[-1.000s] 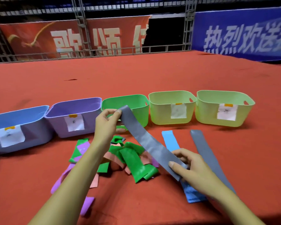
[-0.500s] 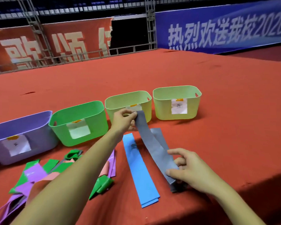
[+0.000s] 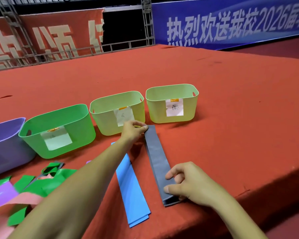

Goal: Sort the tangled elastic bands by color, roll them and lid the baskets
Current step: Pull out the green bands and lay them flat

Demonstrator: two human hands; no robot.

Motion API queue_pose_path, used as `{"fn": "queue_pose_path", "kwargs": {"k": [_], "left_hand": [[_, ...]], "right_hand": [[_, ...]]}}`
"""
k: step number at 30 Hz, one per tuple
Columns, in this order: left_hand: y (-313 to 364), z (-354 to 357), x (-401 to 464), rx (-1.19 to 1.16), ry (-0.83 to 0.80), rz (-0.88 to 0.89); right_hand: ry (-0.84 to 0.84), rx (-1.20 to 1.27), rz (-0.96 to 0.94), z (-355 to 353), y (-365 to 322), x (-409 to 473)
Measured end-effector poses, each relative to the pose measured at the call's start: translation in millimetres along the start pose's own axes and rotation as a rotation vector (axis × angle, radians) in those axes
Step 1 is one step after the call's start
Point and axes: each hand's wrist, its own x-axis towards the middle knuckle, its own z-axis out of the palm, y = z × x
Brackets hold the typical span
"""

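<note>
A grey elastic band (image 3: 156, 158) lies flat and straight on the red table, stacked on another grey band beneath it. My left hand (image 3: 133, 131) pinches its far end, just in front of a yellow-green basket (image 3: 104, 114). My right hand (image 3: 188, 184) pinches its near end between thumb and fingers. A blue band (image 3: 133, 192) lies flat just left of the grey one, partly under my left forearm. A tangle of green, pink and purple bands (image 3: 28, 187) sits at the lower left.
A row of baskets stands behind: purple (image 3: 5, 147), green (image 3: 57, 125), then two yellow-green ones, the right one (image 3: 172, 102) labelled. The table's edge (image 3: 248, 192) drops off close to the right of my right hand. No lids are visible.
The grey band went from hanging stretched in the air to lying flat on the table over the other grey band. Both hands came down with it; the view shifted right.
</note>
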Motion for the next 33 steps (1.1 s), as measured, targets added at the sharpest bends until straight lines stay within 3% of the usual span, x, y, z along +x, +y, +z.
{"fn": "queue_pose_path", "kwargs": {"k": [9, 18, 29, 33], "left_hand": [[-29.5, 0.9, 11.1, 0.182, 0.025, 0.085], [-32.2, 0.4, 13.4, 0.123, 0.023, 0.043], [-30.9, 6.7, 14.9, 0.494, 0.101, 0.103], [-30.9, 5.6, 17.1, 0.526, 0.095, 0.113]], "right_hand": [[-0.023, -0.164, 0.032, 4.8, -2.8, 1.1], [0.011, -0.227, 0.049, 5.2, -2.7, 4.5], [0.067, -0.405, 0.075, 17.7, -7.1, -1.5], [0.042, -0.61, 0.089, 8.2, -17.0, -5.8]]}}
